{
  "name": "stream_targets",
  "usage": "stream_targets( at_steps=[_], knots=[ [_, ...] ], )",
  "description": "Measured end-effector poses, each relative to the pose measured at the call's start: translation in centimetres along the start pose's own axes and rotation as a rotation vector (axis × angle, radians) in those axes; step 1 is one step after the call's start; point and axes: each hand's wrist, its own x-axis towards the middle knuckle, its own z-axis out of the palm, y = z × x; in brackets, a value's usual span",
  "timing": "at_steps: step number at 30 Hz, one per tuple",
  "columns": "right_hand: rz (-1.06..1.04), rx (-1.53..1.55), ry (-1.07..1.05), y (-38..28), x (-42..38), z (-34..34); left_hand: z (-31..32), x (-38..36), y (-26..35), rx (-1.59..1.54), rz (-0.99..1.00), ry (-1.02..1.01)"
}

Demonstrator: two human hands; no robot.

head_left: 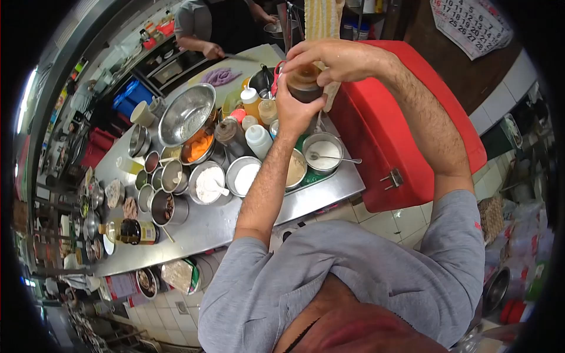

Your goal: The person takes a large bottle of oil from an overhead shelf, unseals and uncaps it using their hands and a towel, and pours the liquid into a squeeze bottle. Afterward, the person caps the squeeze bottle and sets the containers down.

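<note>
My left hand point(299, 112) is wrapped round the lower side of a dark jar point(304, 93) above the far end of the steel table. Over the jar's top is my right hand point(332, 60), its fingers curved round the rim or lid; whether the lid is loose cannot be made out. Close to the left hand stand squeeze bottles, among them a white one point(258, 140) and one with orange-yellow sauce point(251, 103). A pot of white powder with a spoon point(323, 154) sits below the hands.
A large red cooler point(391, 117) stands right of the table point(206, 242). Bowls of powders, a steel colander point(187, 115) and an oil bottle point(130, 231) cover the table. Across it, a person in a dark apron point(232, 26) holds a knife point(241, 57).
</note>
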Motion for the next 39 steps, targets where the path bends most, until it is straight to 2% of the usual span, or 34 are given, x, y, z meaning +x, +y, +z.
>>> stream_targets(
  at_steps=[2,3,5,6,7,9,10,11,12,13,15,16,17,19,20,22,23,25,27,29,31,33,34,37,38,39],
  knots=[
    [0.077,0.124,-0.177,0.6,1.0,0.4,0.5,0.1,-1.0,0.068,0.013,0.041],
    [0.063,0.132,-0.183,0.7,1.1,0.5,0.8,0.1,-1.4,0.079,0.007,0.053],
    [0.52,-0.189,-0.327,-1.3,1.7,-0.5,1.4,0.1,-1.9,0.127,0.094,0.113],
    [0.579,-0.348,-0.356,-1.1,2.2,-0.3,1.5,0.0,-2.2,0.096,-0.029,0.078],
    [0.549,-0.345,-0.361,-0.7,1.8,0.2,1.7,-0.3,-2.7,0.111,-0.033,0.103],
    [0.305,-0.138,-0.016,1.5,0.4,1.6,1.8,-0.3,-3.3,0.156,0.011,0.154],
    [0.109,-0.06,-0.044,2.6,0.1,2.3,1.8,-0.5,-2.4,0.122,-0.054,0.135],
    [-0.014,-0.026,-0.024,3.3,-0.2,3.4,2.2,-0.8,-3.1,0.138,-0.04,0.202],
    [-0.057,0.185,-0.151,3.5,-0.1,3.3,2.2,-1.0,-3.6,0.103,-0.077,0.173],
    [0.016,0.102,-0.223,4.1,-0.2,4.0,2.3,-1.0,-4.2,0.134,-0.01,0.184],
    [0.227,-0.023,-0.127,3.2,-0.4,4.6,2.8,-1.6,-4.5,0.182,-0.043,0.229],
    [0.38,-0.128,-0.152,2.5,-0.4,4.3,3.0,-1.9,-4.9,0.243,-0.043,0.253],
    [0.344,-0.132,-0.145,2.3,-0.6,4.4,3.2,-2.1,-5.0,0.221,-0.034,0.284],
    [0.303,-0.017,0.037,3.4,-1.2,5.1,3.5,-2.6,-5.4,0.233,-0.028,0.346],
    [0.276,-0.022,0.043,4.2,-1.3,5.8,3.5,-2.7,-6.0,0.247,-0.064,0.33],
    [-0.071,0.21,-0.011,5.8,-1.7,7.6,3.8,-3.0,-6.2,0.275,-0.091,0.348],
    [0.014,0.271,-0.152,5.9,-1.6,7.9,4.0,-3.1,-6.8,0.28,-0.081,0.36],
    [0.151,0.158,-0.155,5.6,-1.5,9.0,4.4,-3.3,-8.5,0.256,-0.124,0.366],
    [0.15,0.122,-0.136,5.6,-1.8,10.2,4.5,-3.9,-9.2,0.257,-0.111,0.392],
    [0.214,0.038,-0.142,5.1,-1.9,11.0,4.3,-4.8,-9.3,0.268,-0.223,0.373],
    [0.162,0.025,-0.145,5.3,-1.9,11.6,4.0,-5.2,-8.7,0.287,-0.238,0.361],
    [0.252,-0.024,-0.179,3.9,-1.7,11.3,3.6,-5.4,-7.4,0.128,-0.27,0.347],
    [0.208,-0.084,-0.128,4.0,-1.7,11.9,3.6,-5.5,-7.8,0.221,-0.232,0.377],
    [0.226,-0.114,-0.047,4.4,-1.3,13.5,3.6,-5.8,-8.9,0.211,-0.216,0.367],
    [0.18,-0.108,0.054,4.8,-1.2,14.4,3.6,-5.8,-9.1,0.203,-0.226,0.364],
    [0.166,-0.106,0.051,5.3,-1.2,15.0,3.7,-5.9,-9.4,0.208,-0.225,0.377]
  ],
)
